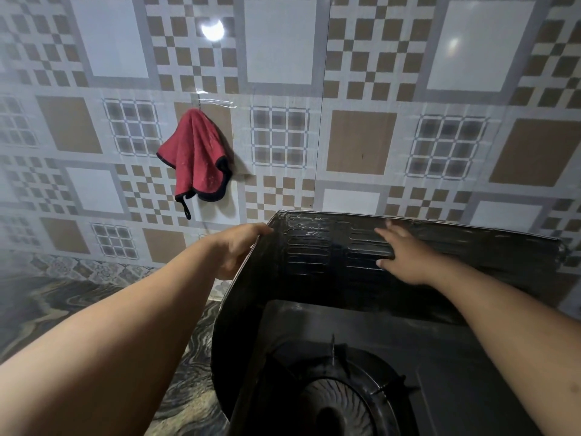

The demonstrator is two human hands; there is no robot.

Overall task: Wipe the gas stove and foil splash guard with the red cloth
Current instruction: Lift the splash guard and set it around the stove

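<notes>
The red cloth (196, 157) with black trim hangs from a hook on the tiled wall, above and to the left of the stove. The dark foil splash guard (314, 259) stands folded around the back and left of the gas stove (446, 376), whose burner (339, 404) shows at the bottom. My left hand (239, 247) grips the guard's upper left corner from outside. My right hand (405, 256) lies flat with spread fingers against the guard's back panel. Neither hand touches the cloth.
A patterned brown, grey and white tiled wall (361, 140) fills the background. A marbled countertop (78, 297) runs to the left of the stove. A clear adhesive hook (213, 100) holds the cloth.
</notes>
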